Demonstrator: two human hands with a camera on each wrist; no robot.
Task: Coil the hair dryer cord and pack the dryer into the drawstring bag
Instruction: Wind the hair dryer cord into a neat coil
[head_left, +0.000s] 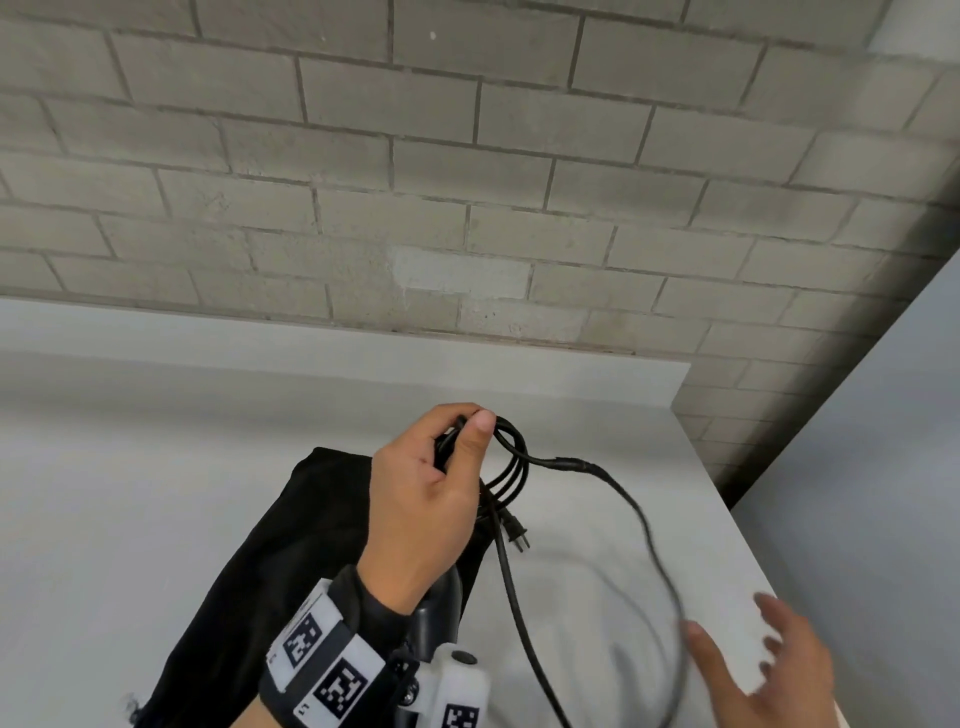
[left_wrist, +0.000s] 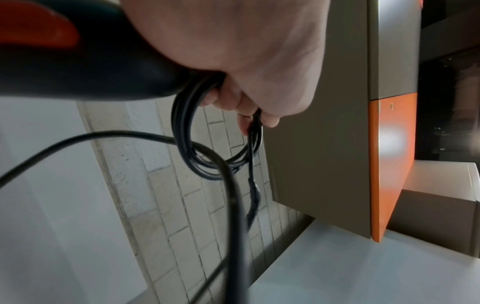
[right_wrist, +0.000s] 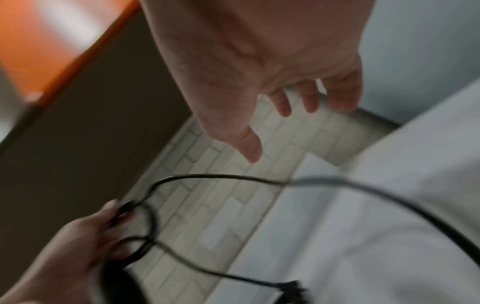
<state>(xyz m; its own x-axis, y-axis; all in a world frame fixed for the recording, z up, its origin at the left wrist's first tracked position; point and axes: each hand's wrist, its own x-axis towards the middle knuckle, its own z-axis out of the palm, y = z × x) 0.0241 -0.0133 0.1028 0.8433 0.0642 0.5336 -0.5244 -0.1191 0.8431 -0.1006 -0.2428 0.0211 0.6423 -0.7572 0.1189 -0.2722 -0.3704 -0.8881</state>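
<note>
My left hand (head_left: 462, 441) grips a small coil of black cord (head_left: 511, 467) between thumb and curled fingers, held above the white table (head_left: 130, 493). The plug (head_left: 519, 538) dangles just below the coil. A long slack loop (head_left: 660, 566) swings out to the right and back down. The black drawstring bag (head_left: 291, 545) lies flat under my left forearm. The dark hair dryer (head_left: 441, 608) shows beneath my left wrist; in the left wrist view its black body (left_wrist: 91, 67) sits against my palm, beside the coil (left_wrist: 187, 133). My right hand (head_left: 753, 660) is blurred, fingers spread, beside the slack loop and holding nothing.
A grey brick wall (head_left: 467, 182) stands directly behind the table. The table's right edge (head_left: 737, 519) runs close to my right hand, with a pale wall beyond. A brown cabinet with an orange edge (left_wrist: 389, 164) hangs above.
</note>
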